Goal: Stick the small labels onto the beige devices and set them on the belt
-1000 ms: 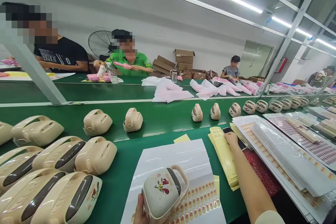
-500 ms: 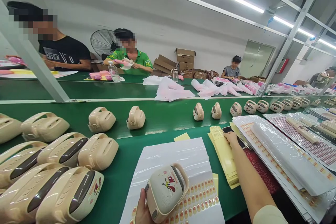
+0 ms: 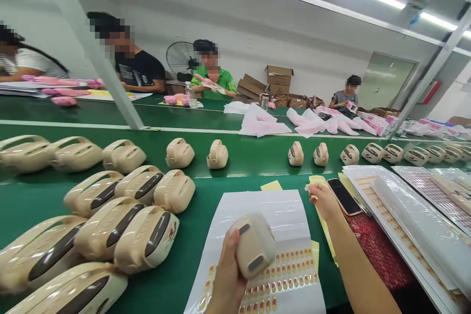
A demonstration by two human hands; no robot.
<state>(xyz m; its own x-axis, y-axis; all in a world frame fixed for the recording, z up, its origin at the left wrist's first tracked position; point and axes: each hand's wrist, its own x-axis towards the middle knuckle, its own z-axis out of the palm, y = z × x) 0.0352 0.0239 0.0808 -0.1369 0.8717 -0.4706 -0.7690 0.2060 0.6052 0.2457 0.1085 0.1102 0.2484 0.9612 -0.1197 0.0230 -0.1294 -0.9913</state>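
My left hand (image 3: 228, 270) is wrapped round a beige portable speaker (image 3: 256, 248), tilted so its underside with two dark rubber feet shows. The speaker is over a white sticker sheet (image 3: 253, 206) with rows of small oval red-and-gold stickers. My right hand (image 3: 324, 199) is closed in a pinch above a stack of yellow sticker sheets (image 3: 326, 235). Something small and pale shows at its fingertips, too small and blurred to name. Just right of that hand lies a black-screened phone (image 3: 345, 196).
Several beige speakers (image 3: 147, 240) crowd the table at left, and more stand in a row along the green belt (image 3: 253, 157). Plastic-covered sticker sheets (image 3: 405, 225) are piled at right. Metal posts (image 3: 91, 54) rise beyond. Co-workers (image 3: 215, 78) sit across the belt.
My left hand has turned the speaker from its printed front to its underside. My right hand has come off the phone, moving left over the yellow sheets. The view has swung left.
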